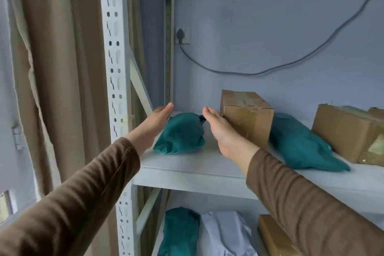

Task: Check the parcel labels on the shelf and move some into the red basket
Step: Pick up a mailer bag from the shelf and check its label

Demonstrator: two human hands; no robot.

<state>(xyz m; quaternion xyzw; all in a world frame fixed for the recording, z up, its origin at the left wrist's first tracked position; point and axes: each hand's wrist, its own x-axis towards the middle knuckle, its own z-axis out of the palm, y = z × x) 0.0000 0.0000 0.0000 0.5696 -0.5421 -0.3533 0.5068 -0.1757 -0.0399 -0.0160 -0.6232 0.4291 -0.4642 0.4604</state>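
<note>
A small teal soft parcel lies at the left end of the grey shelf board. My left hand is flat and open at its left side, and my right hand is open at its right side; neither grips the parcel. Behind my right hand a cardboard box stands upright. To its right lies a longer teal parcel, then another cardboard box. No label shows on the small teal parcel. The red basket is out of view.
The shelf's perforated white upright stands just left of my left arm, with a beige curtain beyond. A grey cable hangs from a wall socket. The lower shelf holds a teal parcel, a pale bag and a box.
</note>
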